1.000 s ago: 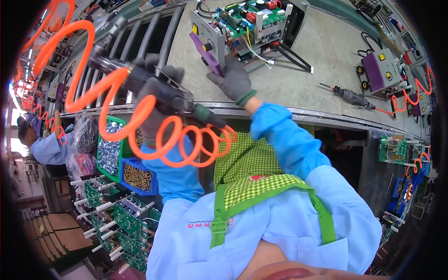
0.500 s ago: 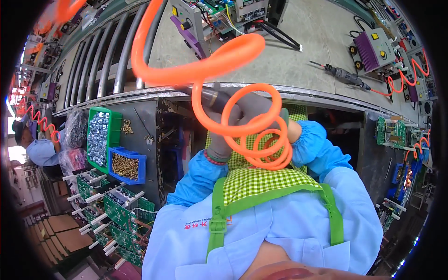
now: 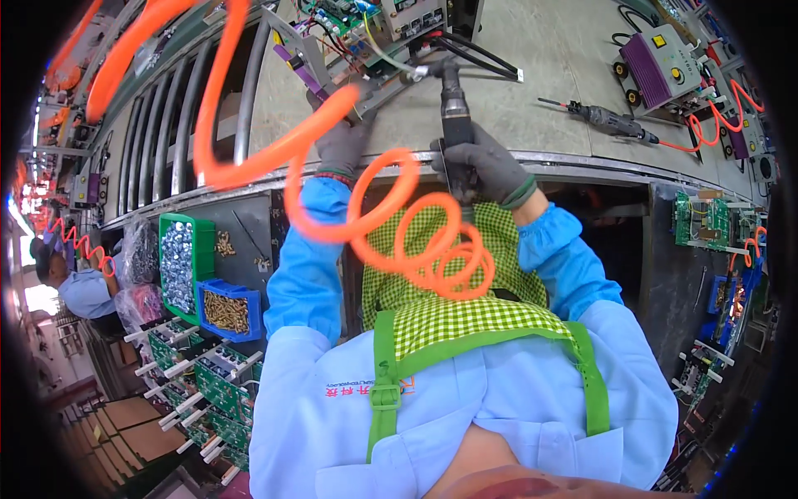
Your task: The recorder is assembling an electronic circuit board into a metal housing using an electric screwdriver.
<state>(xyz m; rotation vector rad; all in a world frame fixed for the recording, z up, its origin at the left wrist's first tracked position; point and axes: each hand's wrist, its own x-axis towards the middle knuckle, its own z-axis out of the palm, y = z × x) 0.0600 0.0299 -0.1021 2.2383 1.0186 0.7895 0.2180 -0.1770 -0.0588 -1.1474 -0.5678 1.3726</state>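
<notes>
My right hand (image 3: 490, 169), in a grey glove, is closed around the dark handle of an air ratchet (image 3: 455, 108). The tool stands roughly upright in the picture, its angled head near some black cables. An orange coiled air hose (image 3: 382, 200) loops across the view in front of my apron. My left hand (image 3: 339, 150), also gloved, reaches forward beside the purple-edged front panel (image 3: 301, 66) of an opened electrical unit (image 3: 374, 29). The hose and blur hide its fingers, so I cannot tell whether it touches the panel.
Left of me are a green bin (image 3: 204, 258) of silver fasteners, a blue bin (image 3: 253, 309) of brass-coloured screws and stacked green circuit boards (image 3: 224, 387). Metal rollers (image 3: 187, 125) lie beyond. A purple-sided unit (image 3: 648, 66) and another power tool (image 3: 615, 122) rest on the bench at right.
My hands were together near the bench edge and have moved apart. The right has brought the air ratchet up and rightward; the left has gone forward to the unit. The hose has swung left.
</notes>
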